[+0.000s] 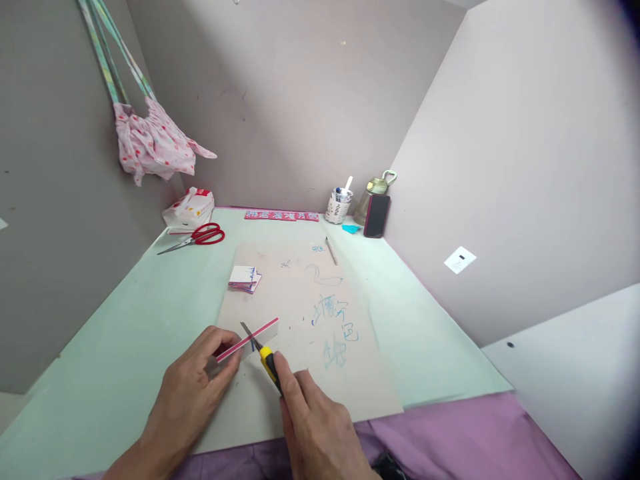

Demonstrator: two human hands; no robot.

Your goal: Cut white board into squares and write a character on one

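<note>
My left hand [203, 387] pinches a thin strip of card [264, 326] with a red edge, holding it on edge above a large drawing sheet [290, 393]. In my right hand [320, 423] is a yellow and black utility knife [269, 365], its handle wrapped by the fingers. The knife's blade crosses the upper edge of the card near its middle. Part of the card is hidden by my left fingers. Beyond my left hand, a small stack of white cards [243, 277] with red edges lies on the sheet, which bears blue handwritten marks.
Red-handled scissors [207, 234] and a tissue pack [190, 208] lie at the back left. At the back stand a pen cup [339, 208], a bottle [363, 206] and a phone [377, 216]. A pen [331, 251] rests on the sheet; a row of red cards [281, 216] lines the wall.
</note>
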